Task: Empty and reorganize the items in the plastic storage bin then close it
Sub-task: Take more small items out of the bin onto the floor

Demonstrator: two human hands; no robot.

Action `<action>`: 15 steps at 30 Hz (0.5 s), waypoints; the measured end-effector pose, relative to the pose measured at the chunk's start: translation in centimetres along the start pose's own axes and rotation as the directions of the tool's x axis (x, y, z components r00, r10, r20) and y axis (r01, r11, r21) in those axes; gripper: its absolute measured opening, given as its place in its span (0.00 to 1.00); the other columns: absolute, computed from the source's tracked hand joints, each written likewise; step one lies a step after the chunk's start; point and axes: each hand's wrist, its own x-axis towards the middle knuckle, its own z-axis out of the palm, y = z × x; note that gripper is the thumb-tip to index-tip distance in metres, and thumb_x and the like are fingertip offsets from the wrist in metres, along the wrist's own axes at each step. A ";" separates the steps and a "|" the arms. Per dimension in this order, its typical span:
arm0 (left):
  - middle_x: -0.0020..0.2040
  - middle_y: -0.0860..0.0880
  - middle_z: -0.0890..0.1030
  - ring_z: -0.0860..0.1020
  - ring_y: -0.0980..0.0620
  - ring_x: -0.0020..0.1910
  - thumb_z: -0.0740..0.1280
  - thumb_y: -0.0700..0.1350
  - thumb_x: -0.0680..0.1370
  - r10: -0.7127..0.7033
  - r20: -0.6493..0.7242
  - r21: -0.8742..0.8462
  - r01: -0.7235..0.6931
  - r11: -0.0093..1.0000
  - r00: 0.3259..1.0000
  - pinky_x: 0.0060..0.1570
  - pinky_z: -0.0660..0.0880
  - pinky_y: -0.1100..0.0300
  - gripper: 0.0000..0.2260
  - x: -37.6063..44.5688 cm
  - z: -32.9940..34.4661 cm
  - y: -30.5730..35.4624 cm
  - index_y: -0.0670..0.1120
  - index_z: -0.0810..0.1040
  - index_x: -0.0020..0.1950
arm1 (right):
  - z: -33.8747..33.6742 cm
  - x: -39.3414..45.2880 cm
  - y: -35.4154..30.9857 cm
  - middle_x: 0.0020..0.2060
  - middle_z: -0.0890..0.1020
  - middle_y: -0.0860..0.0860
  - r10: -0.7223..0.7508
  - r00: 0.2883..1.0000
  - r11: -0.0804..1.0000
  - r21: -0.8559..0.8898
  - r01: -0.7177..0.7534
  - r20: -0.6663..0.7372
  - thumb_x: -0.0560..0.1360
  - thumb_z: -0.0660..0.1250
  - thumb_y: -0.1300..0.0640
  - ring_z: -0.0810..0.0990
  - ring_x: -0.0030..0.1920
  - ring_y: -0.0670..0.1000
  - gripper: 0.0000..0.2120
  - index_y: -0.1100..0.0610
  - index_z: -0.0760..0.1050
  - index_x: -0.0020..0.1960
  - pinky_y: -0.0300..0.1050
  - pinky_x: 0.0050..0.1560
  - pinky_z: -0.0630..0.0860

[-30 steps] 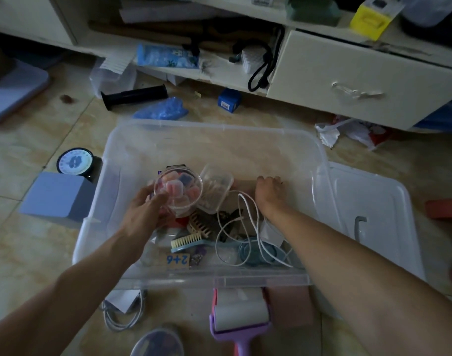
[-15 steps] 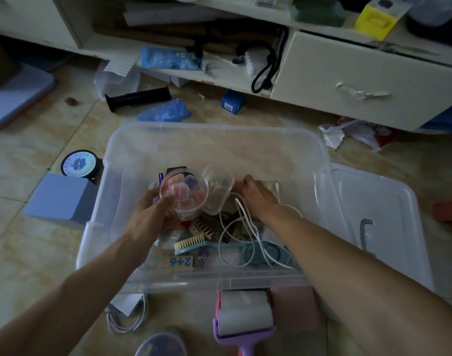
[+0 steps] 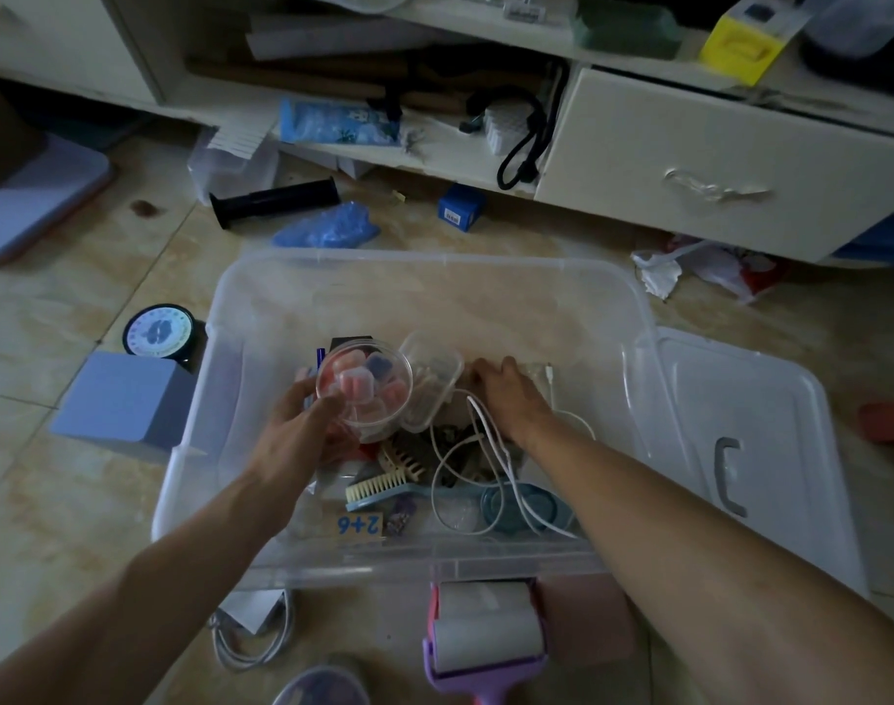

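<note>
**Grip on the round tub inside the open bin**

Holding a clear round tub (image 3: pixel 364 391) of pink and blue pieces, our left hand (image 3: pixel 302 435) has its grip clamped on the tub's near side, thumb against the wall. Our right hand (image 3: pixel 511 394) lies palm down among the contents, fingers curled over something small; we cannot tell whether that grip is closed on anything.

Nearest to us, on the floor against the bin's front wall, stands a purple lint roller (image 3: pixel 485 633), with a coiled grey cable (image 3: pixel 251 638) to its left. The clear plastic storage bin (image 3: pixel 434 562) sits on the tiled floor, lid off. Its near half holds a card marked "2+6" (image 3: pixel 359 525), a teal brush (image 3: pixel 383 488), a tan comb (image 3: pixel 403 463), a white cable (image 3: pixel 490 450) looping over a teal ring (image 3: pixel 526 508), and a clear rectangular box (image 3: pixel 432 381) touching the tub. The far half of the bin shows bare bottom.

The bin's lid (image 3: pixel 739 450) lies flat on the floor just right of it. To the left sit a pale blue block (image 3: pixel 122 399) and a round dial gauge (image 3: pixel 157 332). Farther off lie a black cylinder (image 3: pixel 274 202), a blue bag (image 3: pixel 328 229) and a small blue box (image 3: pixel 460 208), before a cream cabinet (image 3: pixel 714 165).
</note>
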 end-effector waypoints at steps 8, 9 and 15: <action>0.51 0.41 0.83 0.85 0.46 0.44 0.66 0.49 0.79 -0.015 0.050 -0.031 0.017 0.999 0.999 0.37 0.81 0.59 0.10 -0.4 0.0 0.3 0.51 0.76 0.61 | -2.5 0.3 1.7 0.48 0.86 0.54 0.424 0.905 0.833 0.410 -0.372 -0.040 0.76 0.65 0.56 0.82 0.52 0.58 0.07 0.52 0.80 0.52 0.42 0.49 0.74; 0.51 0.41 0.83 0.85 0.46 0.44 0.66 0.49 0.79 -0.016 0.054 -0.034 0.018 0.999 0.998 0.37 0.81 0.59 0.11 -0.5 0.0 0.3 0.50 0.76 0.61 | -3.0 0.1 1.4 0.47 0.86 0.53 0.409 0.911 0.834 0.428 -0.350 -0.052 0.77 0.65 0.56 0.82 0.51 0.57 0.06 0.51 0.79 0.52 0.41 0.47 0.73; 0.52 0.39 0.82 0.84 0.39 0.48 0.68 0.49 0.79 -0.068 0.037 -0.032 0.069 0.997 0.997 0.42 0.83 0.53 0.17 -0.5 0.3 0.6 0.49 0.74 0.67 | -8.5 -1.7 -2.3 0.40 0.82 0.46 0.264 0.952 0.846 0.511 -0.153 -0.153 0.79 0.63 0.56 0.79 0.38 0.45 0.04 0.49 0.76 0.51 0.38 0.38 0.68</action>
